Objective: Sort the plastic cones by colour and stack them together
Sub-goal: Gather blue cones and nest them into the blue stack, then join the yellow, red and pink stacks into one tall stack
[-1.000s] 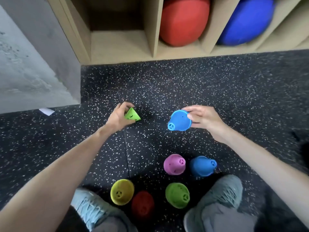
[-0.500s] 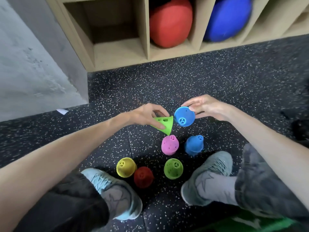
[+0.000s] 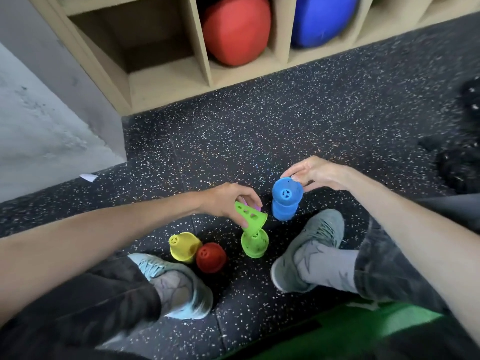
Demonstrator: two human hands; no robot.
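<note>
1. Head view: a person crouches over a dark speckled floor point(image 3: 298, 120), both forearms reaching in, a grey shoe point(image 3: 309, 248) on the right and a pale blue shoe point(image 3: 179, 284) on the left.
2. Left hand point(image 3: 228, 201): closed in a fingertip grasp on a green cone point(image 3: 250, 218). The cone is tilted, its wide mouth directed down and to the right.
3. That mouth sits over the top of a second green cone point(image 3: 254, 244), which stands upright on the floor between the shoes. The two overlap; whether the held cone is seated cannot be determined.
4. A sliver of pink point(image 3: 253, 205) shows behind the left fingers; its shape is hidden.
5. Right hand point(image 3: 314, 172): fingertips pinch the far rim of a blue cone point(image 3: 287, 190), perforated top facing the camera.
6. The held blue cone rests over a second blue cone point(image 3: 283, 213) that stands on the floor, just beside the right shoe.
7. A yellow cone point(image 3: 183, 246) and a red cone point(image 3: 210, 257) stand upright and touching, close to the left shoe, unstacked.
8. Background: a wooden cubby shelf point(image 3: 202, 48) holds a red ball point(image 3: 236, 29) and a blue ball point(image 3: 322, 19) in adjoining compartments. A grey wall point(image 3: 46, 113) stands at left.
</note>
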